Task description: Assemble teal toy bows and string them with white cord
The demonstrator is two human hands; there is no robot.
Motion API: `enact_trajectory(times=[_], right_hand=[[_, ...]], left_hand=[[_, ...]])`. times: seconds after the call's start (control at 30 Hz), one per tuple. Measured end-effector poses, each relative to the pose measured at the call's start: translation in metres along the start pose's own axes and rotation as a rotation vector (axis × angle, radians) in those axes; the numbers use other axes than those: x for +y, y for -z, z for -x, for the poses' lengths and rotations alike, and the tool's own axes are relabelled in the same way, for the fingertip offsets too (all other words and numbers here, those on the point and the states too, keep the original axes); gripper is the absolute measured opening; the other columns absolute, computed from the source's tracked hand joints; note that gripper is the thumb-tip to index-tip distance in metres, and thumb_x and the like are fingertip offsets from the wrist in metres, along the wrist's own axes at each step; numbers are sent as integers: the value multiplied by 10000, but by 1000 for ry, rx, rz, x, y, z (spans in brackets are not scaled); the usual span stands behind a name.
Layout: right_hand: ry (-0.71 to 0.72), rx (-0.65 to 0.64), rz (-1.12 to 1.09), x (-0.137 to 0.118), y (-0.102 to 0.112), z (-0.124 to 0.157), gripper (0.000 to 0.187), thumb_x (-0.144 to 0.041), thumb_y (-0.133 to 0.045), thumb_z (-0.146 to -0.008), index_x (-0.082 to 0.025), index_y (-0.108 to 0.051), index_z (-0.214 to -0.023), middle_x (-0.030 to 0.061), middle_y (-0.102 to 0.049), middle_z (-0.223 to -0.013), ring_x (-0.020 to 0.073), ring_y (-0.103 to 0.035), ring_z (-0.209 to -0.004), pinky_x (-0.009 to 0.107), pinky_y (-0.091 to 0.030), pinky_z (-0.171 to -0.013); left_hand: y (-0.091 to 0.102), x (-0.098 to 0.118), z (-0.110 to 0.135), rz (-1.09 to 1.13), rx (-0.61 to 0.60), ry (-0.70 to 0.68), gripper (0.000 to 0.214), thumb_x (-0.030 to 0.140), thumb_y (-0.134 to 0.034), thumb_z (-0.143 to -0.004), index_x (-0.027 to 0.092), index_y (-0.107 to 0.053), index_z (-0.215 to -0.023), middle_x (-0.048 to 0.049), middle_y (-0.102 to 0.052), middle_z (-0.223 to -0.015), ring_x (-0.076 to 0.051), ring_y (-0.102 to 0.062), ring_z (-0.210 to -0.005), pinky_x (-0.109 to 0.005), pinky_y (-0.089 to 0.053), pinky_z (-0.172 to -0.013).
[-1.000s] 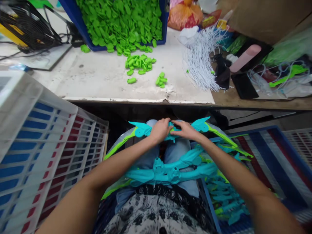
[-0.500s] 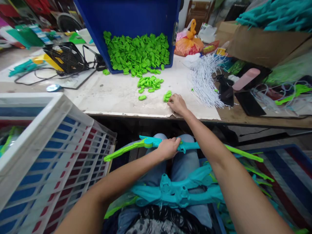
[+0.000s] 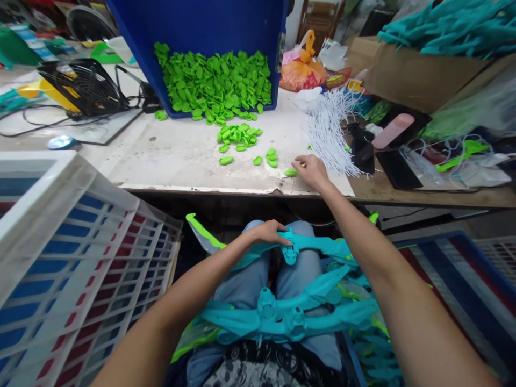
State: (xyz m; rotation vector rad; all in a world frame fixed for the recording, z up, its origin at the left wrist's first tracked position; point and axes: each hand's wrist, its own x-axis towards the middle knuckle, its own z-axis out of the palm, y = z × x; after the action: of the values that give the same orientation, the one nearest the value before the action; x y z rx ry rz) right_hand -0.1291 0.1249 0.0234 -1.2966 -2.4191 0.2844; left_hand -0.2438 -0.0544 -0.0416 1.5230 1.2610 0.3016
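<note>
My left hand (image 3: 269, 235) grips the middle of a teal and green toy bow (image 3: 318, 245) lying across my knees. My right hand (image 3: 311, 170) is stretched out to the table's front edge, fingers curled beside one small green plastic piece (image 3: 291, 172); whether anything is pinched in them is hidden. More loose green pieces (image 3: 237, 135) lie scattered further back on the white tabletop (image 3: 177, 156). A second teal bow (image 3: 290, 314) rests lower on my lap.
A blue bin (image 3: 201, 32) tipped on the table spills green pieces. White strings (image 3: 334, 134) lie at right, beside a pink bottle (image 3: 393, 130) and a phone (image 3: 397, 168). A fan (image 3: 80, 88) stands left. A white crate (image 3: 68, 242) is at my left, more bows (image 3: 379, 349) right.
My right hand left the bow, reached to the table, then shifted right from the green cluster to a single piece. The left hand kept the bow and tilted it.
</note>
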Motion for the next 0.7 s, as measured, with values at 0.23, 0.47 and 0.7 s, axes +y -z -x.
enact_trajectory(times=[0.23,0.47,0.7], right_hand=[[41,145,112,-13,-21,24,269,-354,-563,-807,-138,-710,-867,166,-633,-915,333,-496,-965,465,-394,-840],[418,-21,-277,-7,7,117,272,-269,-561,-834,-212,-632,-1091,71,-658,-1089,238,-563,-1012,397,-436,-891],[546,-174,-218,7,-11,211,231,-231,-544,-877,-228,-657,-1079,69,-657,-1162,245,-578,-1022,424,-466,-833]], left_hand=[[0,-4,-5,89,-15,19,478,584,-599,-719,128,-692,-832,1,-592,-695,-135,-491,-659,-232,-361,-600],[-2,-7,-6,58,96,110,631,731,-456,-735,135,-602,-589,9,-462,-501,-102,-343,-479,-256,-238,-465],[-9,-11,-10,183,88,166,681,798,-405,-698,147,-578,-602,-4,-490,-500,-111,-374,-454,-259,-260,-459]])
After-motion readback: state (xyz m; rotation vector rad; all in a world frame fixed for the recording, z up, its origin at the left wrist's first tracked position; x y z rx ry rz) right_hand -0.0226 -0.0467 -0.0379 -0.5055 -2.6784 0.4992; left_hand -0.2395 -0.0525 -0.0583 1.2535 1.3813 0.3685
